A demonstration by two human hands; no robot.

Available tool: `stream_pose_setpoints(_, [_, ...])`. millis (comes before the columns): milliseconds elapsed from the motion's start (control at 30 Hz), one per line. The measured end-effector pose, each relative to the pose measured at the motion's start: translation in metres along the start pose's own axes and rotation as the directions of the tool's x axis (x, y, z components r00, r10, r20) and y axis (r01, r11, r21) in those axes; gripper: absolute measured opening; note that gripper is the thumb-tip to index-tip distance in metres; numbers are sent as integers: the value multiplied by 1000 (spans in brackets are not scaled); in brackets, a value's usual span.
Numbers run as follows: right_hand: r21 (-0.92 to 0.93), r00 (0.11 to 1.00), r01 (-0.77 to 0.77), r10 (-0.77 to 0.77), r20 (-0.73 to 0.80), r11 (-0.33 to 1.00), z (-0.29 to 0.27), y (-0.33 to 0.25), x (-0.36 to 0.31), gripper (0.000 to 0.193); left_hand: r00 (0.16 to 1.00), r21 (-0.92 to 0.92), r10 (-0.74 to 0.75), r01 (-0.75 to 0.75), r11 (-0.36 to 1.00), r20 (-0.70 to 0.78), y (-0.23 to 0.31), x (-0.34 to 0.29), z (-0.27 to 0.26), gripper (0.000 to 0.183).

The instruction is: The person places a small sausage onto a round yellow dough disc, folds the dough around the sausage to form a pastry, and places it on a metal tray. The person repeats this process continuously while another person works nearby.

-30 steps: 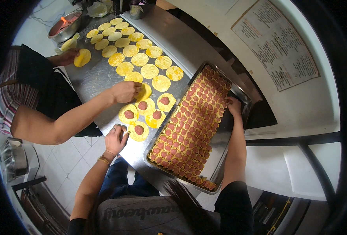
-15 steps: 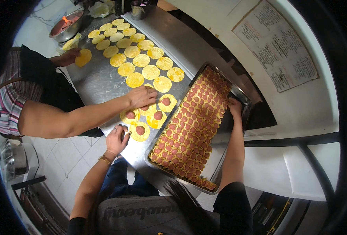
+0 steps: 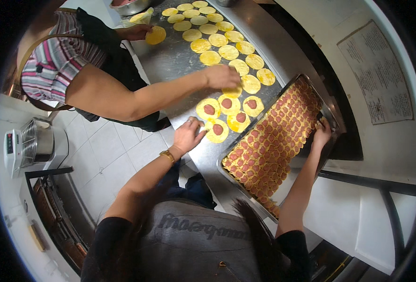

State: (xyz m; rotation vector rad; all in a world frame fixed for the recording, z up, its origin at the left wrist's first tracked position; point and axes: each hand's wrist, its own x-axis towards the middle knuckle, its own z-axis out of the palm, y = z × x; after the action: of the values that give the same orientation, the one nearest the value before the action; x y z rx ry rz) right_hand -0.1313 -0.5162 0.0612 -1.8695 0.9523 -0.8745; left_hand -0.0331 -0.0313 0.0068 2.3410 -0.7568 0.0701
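Observation:
My left hand (image 3: 188, 135) is at the near edge of the steel table, thumb and fingers apart. Its fingertips reach the rim of a round yellow dough wrapper (image 3: 223, 136) topped with a pinkish ball of meat filling (image 3: 217, 129). Several other filled wrappers lie just beyond. At the right side of a deep metal tray (image 3: 246, 190), my right hand (image 3: 322, 135) has its fingers pinched together over the inside; whatever they hold is too small to make out. Packed rows of open-topped, meat-filled dumplings (image 3: 270, 142) cover most of the tray.
A co-worker's hand (image 3: 223, 77) reaches over the wrappers from the left; their other hand (image 3: 137, 32) holds a wrapper (image 3: 155, 35). Rows of plain wrappers (image 3: 228, 52) stretch across the table (image 3: 170, 66). A metal bowl (image 3: 132, 6) stands far left, a mixer (image 3: 38, 143) lower left.
The whole view has shifted, so the scene sits farther right. The co-worker's reaching hand has moved slightly away, uncovering a meat-topped wrapper. My left hand stays beside the same filled wrapper.

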Motion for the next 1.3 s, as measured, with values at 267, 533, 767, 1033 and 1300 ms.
stream_pose_setpoints(267, [-307,701,676,-454,551,670,95,-44,-183,24,958,-56,-264,271,961,110,15,11,5,22])
stream_pose_setpoints(533, [-432,651,721,-315,690,542,151,-99,-265,12,974,6,-155,156,988,163,15,1,8,23])
stream_pose_setpoints(767, [-319,692,622,-313,650,715,177,-81,-272,15,933,-241,-301,344,907,200,10,-2,-12,20])
stream_pose_setpoints(1033, [237,661,-671,422,621,702,192,-88,-290,42,870,-472,-483,469,747,100,-9,-7,-11,36])
stream_pose_setpoints(1300, [290,665,-574,230,711,766,197,-77,-300,44,891,-595,-395,445,670,222,-34,-8,3,40])
